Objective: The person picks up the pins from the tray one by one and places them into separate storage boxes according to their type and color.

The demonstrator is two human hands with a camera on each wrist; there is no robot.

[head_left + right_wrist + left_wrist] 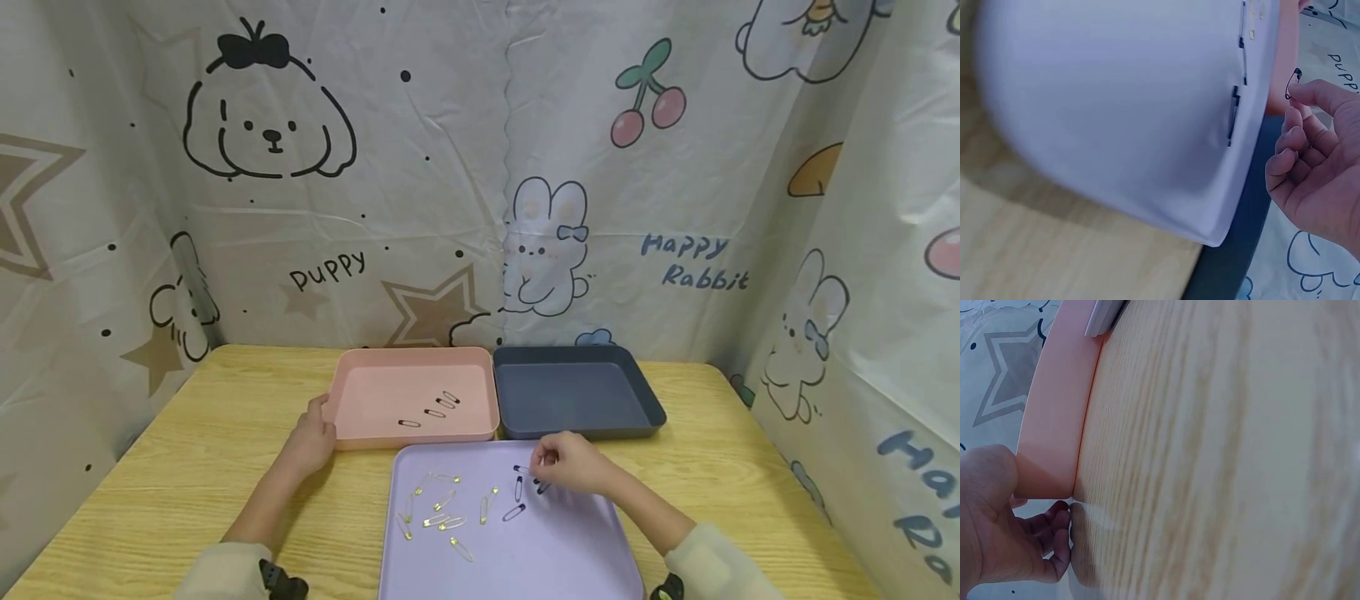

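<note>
My right hand (572, 463) pinches a black safety pin (1294, 82) between thumb and forefinger, above the far right part of the lilac tray (570, 558). Under and beside that hand, several black safety pins (513, 512) lie on the tray. Gold safety pins (452, 524) are scattered over its left half. With my left hand (308, 439) I hold the left end of the pink tray (375, 383); in the left wrist view, the thumb is at its wall and the fingers curl beside its corner. Several black safety pins (434, 412) lie inside the pink tray.
A dark blue tray (577, 392) stands right of the pink one, both behind the lilac tray. All rest on a wooden table (180, 475). A patterned curtain (450, 167) closes off the back and sides.
</note>
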